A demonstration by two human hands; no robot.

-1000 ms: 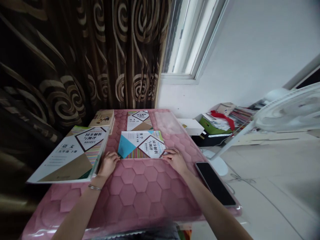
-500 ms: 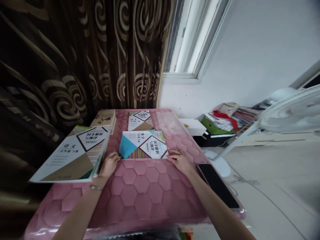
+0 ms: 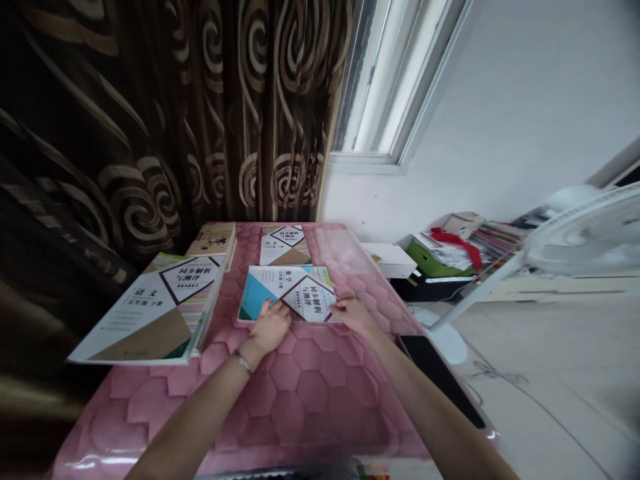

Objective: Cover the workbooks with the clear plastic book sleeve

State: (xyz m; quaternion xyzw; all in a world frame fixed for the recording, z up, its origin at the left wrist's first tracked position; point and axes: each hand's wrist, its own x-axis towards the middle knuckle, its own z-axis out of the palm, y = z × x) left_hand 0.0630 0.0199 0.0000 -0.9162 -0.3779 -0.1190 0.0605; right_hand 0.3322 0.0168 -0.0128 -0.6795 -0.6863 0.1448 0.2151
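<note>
A blue-and-white workbook [image 3: 287,293] lies flat in the middle of the pink quilted table [image 3: 300,393]. My left hand [image 3: 271,326] rests on its near edge, fingers curled down onto the cover. At the book's near right corner my right hand [image 3: 354,312] presses with its fingers bent onto the edge. Neither hand lifts the book. A thin bracelet circles my left wrist.
A large workbook [image 3: 150,310] overhangs the table's left side. Two more books [image 3: 213,238] [image 3: 284,245] lie at the far end near the brown curtain. A black phone [image 3: 440,380] sits at the right edge. A white fan [image 3: 575,240] and clutter stand on the floor to the right.
My left hand slid right from the book's near left corner to the middle of its near edge. The right hand stayed at the right corner. The camera shifted slightly.
</note>
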